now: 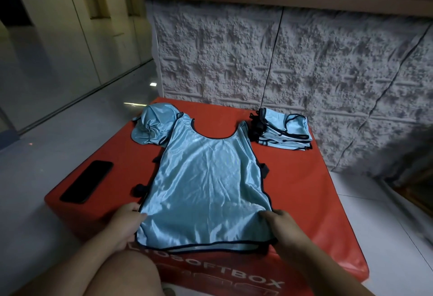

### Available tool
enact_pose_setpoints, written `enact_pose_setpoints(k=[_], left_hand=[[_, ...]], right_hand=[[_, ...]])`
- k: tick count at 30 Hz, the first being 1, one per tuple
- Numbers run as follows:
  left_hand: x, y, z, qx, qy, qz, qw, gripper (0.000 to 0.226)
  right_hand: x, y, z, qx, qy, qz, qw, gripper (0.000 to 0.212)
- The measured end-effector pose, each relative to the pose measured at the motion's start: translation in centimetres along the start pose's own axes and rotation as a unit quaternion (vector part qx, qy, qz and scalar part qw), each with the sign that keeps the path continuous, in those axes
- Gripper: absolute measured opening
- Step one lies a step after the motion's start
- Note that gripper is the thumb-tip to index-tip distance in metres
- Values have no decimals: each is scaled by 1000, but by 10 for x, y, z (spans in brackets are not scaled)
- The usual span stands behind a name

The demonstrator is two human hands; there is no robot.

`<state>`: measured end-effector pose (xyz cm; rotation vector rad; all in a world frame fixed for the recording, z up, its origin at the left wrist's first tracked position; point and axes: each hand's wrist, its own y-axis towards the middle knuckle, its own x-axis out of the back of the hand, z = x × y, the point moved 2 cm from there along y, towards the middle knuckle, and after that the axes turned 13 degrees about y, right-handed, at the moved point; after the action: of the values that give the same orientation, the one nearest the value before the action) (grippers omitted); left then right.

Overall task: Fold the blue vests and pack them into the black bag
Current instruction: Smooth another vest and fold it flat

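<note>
Across the middle of the frame, a blue vest (206,178) is lying flat on the red soft box (304,192), with the left hand (127,220) and right hand (281,223) each gripping a lower side edge. Spreading seems finished, so folding is coming next, probably needing the sides brought inward evenly. At upper right folded vests (285,132) are stacking up, an unfolded heap (152,124) is waiting upper left, and no black bag is showing.

Dim indoor light with a cool cast fills the frame. Sheen streaks the satin blue vest (206,185) at centre, and small bright reflections glint off the glossy floor (58,136) at mid-left. Upper left and lower right corners sink into shadow. Wide-angle distortion bends the wall (304,61) lines toward the right edge; detail is soft throughout.
</note>
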<state>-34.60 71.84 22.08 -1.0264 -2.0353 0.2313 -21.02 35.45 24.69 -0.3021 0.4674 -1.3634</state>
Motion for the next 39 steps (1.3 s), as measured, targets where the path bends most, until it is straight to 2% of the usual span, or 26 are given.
enact_pose_setpoints(k=[2, 6, 10, 15, 17, 19, 20, 22, 23, 26, 29, 36, 39], left_hand=[[1, 10, 8, -4, 9, -10, 1000, 11], [0, 34, 23, -22, 21, -19, 999, 14], [4, 31, 24, -20, -22, -10, 1000, 12], [6, 6, 8, 12, -115, 32, 993, 21], [6, 1, 6, 24, -133, 55, 989, 18], [8, -8, 4, 31, -132, 84, 987, 25], [9, -10, 4, 32, -133, 93, 986, 37], [11, -9, 7, 25, -118, 100, 988, 76], [10, -8, 7, 23, -108, 105, 988, 81], [8, -16, 6, 47, -75, 117, 989, 38], [7, -19, 6, 60, -87, 116, 988, 21], [10, -17, 1, 68, -144, 99, 982, 36], [6, -21, -3, 78, -171, 116, 975, 28]], right_hand=[[-2, -5, 1, -5, 18, 15, 1000, 18], [1, -10, 1, -24, 22, 43, 999, 21], [9, -9, -3, -40, -22, 28, 999, 53], [21, -11, -2, -82, -62, -25, 994, 68], [21, -14, 1, -84, -67, -42, 993, 46], [22, -13, 2, -83, -65, -58, 993, 23], [24, -12, 1, -83, -66, -63, 992, 20], [23, -12, -1, -80, -82, -57, 992, 19], [23, -14, -1, -76, -97, -52, 991, 19], [25, -15, -2, -58, -105, -50, 991, 17], [28, -11, -4, -48, -105, -53, 992, 25], [27, -11, 2, -26, -93, -74, 993, 25], [25, -11, 4, -19, -87, -73, 993, 22]])
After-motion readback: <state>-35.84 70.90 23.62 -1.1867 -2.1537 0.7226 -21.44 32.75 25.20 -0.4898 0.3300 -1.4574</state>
